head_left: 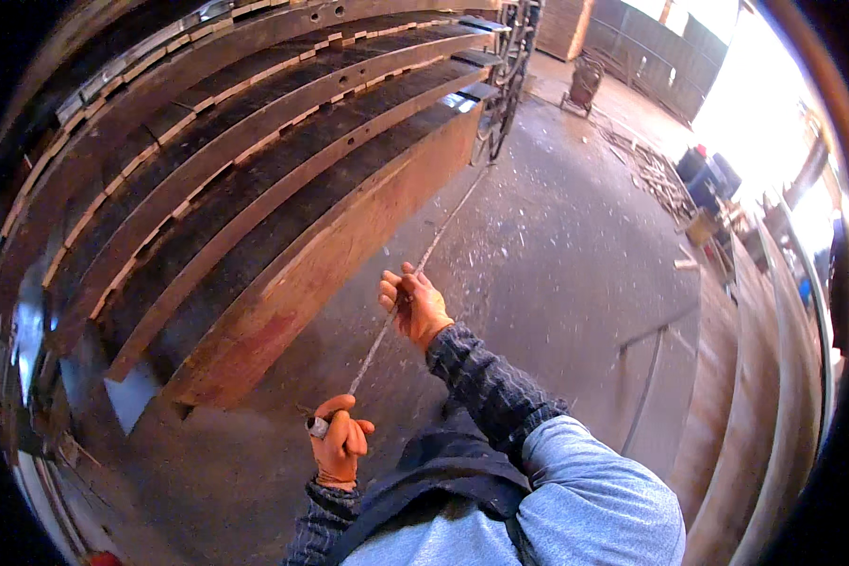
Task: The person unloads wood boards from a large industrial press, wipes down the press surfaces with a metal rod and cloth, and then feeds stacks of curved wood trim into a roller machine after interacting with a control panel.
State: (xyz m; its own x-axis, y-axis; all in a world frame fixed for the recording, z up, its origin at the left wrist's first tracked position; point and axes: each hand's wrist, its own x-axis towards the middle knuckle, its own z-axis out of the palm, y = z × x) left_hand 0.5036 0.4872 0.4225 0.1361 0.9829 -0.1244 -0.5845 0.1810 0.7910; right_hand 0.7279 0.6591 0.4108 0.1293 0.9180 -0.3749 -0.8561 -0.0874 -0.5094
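A long, thin, greyish rope or rod (434, 247) stretches in front of me; which of the two it is I cannot tell. My right hand (419, 307), partway along it, has its fingers closed around it. Nearer my body, my left hand (340, 439) is curled round the near end. A short grey cylindrical piece (319, 427) shows at the left hand's thumb side. From my right hand the line slants up to the far right corner of a stacked rack, close to some dark chains (505, 85). My palms are turned partly upward.
At the left stands a tall rack of layered boards with brown metal beams (255, 141) and a thick reddish lower beam (321, 274). Long wooden panels (740, 396) lean along the right. Scrap wood (656, 184), dark containers (712, 179) and a wheeled bin (585, 85) are farther off.
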